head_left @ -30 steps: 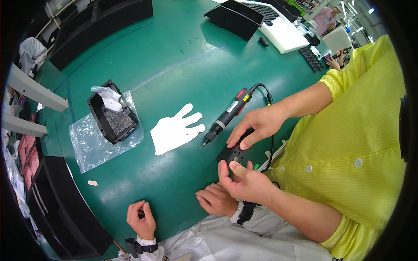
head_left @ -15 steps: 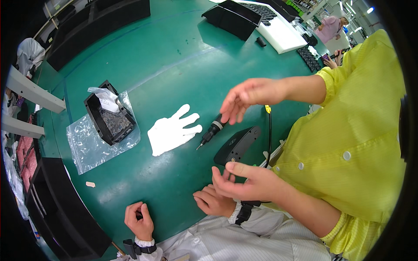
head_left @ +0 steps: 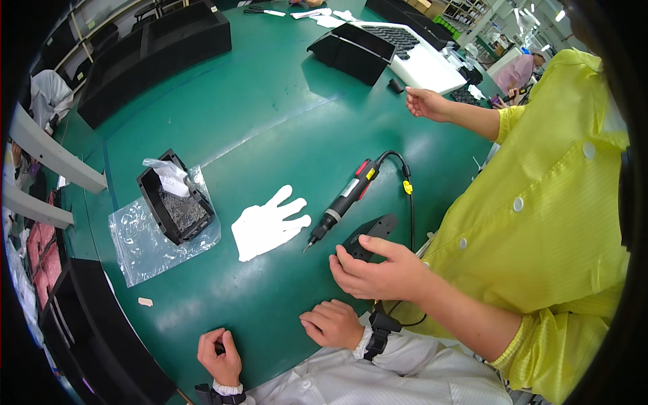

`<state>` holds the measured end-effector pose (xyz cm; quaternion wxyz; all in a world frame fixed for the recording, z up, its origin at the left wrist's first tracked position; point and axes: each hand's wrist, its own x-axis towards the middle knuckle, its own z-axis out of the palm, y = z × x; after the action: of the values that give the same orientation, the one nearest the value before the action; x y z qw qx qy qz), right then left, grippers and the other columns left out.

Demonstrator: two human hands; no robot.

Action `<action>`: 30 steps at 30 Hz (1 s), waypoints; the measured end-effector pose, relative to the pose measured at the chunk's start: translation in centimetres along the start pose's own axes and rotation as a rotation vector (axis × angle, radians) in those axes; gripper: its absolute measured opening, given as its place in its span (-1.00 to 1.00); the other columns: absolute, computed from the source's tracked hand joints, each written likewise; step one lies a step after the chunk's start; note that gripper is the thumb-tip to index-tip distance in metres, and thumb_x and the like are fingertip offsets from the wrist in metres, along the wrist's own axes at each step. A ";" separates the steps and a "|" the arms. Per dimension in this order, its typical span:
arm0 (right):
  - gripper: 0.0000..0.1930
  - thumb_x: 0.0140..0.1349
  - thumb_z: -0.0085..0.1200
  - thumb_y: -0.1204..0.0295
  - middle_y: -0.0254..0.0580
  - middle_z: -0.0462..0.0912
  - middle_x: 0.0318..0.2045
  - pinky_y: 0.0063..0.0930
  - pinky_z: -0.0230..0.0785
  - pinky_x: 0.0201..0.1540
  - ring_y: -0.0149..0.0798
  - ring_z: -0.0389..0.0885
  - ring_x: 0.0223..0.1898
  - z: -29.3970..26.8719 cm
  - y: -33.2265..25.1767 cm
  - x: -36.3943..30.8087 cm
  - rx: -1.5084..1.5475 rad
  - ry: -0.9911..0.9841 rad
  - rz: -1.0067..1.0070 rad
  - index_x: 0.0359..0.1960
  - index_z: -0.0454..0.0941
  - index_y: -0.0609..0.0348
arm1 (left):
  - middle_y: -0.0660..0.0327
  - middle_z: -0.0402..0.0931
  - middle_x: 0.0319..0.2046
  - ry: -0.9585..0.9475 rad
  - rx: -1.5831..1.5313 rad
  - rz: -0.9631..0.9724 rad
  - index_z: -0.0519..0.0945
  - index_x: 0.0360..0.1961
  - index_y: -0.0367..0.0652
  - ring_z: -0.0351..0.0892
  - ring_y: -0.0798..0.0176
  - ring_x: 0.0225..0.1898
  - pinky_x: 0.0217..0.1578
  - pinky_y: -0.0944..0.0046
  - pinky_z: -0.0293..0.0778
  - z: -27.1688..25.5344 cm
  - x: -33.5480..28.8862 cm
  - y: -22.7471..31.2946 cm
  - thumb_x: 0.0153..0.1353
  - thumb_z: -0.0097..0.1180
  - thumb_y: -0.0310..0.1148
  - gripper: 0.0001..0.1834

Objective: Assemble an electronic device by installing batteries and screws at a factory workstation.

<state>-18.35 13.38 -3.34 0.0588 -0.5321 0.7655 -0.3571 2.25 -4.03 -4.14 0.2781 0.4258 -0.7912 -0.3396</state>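
Black, rounded, oblong, plastic-looking device (head_left: 375,230): near-right corner of the smooth green counter (head_left: 270,155), ahead and right of our right hand (head_left: 334,325), the nearer; long axis slanting far-right. Left hand (head_left: 219,358): near edge. Both grips: fingers curled, contents we cannot tell.

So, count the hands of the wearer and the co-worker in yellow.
4: the wearer's left hand and right hand, at the near side of the green table; the co-worker's lower hand, by the black device, and upper hand, near the black cylinder. None is hidden.
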 end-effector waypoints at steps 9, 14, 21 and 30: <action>-0.96 0.13 0.24 0.43 -0.41 0.53 -0.56 -0.42 0.30 -0.45 -0.32 0.50 -0.53 -0.7 -0.5 0.0 -0.051 0.021 -0.021 -0.39 0.65 0.04 | 0.18 0.50 -0.51 0.037 -0.031 0.063 0.62 -0.35 -0.26 0.43 0.28 -0.57 -0.59 0.34 0.28 0.1 0.0 -0.2 0.15 0.25 -0.52 -0.94; -0.96 0.16 0.23 0.42 -0.40 0.50 -0.57 -0.42 0.30 -0.45 -0.31 0.49 -0.53 -0.2 -0.5 -0.1 -0.008 0.019 -0.016 -0.38 0.64 0.05 | 0.09 0.50 -0.55 0.050 -0.038 0.069 0.68 -0.33 -0.24 0.43 0.13 -0.60 -0.54 0.17 0.36 -0.8 0.3 2.1 0.28 0.27 -0.35 -0.84; -0.96 0.16 0.22 0.42 -0.40 0.50 -0.58 -0.42 0.31 -0.45 -0.31 0.49 -0.53 -0.1 -0.5 -0.4 -0.003 0.025 -0.007 -0.38 0.63 0.04 | 0.09 0.51 -0.55 0.043 0.008 0.059 0.68 -0.31 -0.23 0.47 0.12 -0.58 -0.53 0.17 0.39 -0.8 0.1 1.7 0.26 0.28 -0.34 -0.84; -0.88 0.13 0.24 0.37 -0.41 0.59 -0.42 -0.42 0.39 -0.26 -0.30 0.55 -0.33 -4.0 1.0 1.5 -0.351 -0.278 -0.170 -0.29 0.64 0.01 | 0.10 0.52 -0.54 0.048 -0.014 0.065 0.69 -0.31 -0.23 0.46 0.11 -0.58 -0.51 0.17 0.39 -0.7 0.1 1.5 0.26 0.28 -0.34 -0.84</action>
<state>-21.64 14.18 -0.53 0.0400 -0.6407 0.7528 -0.1457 1.96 -3.69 -2.52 0.3108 0.4062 -0.7953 -0.3254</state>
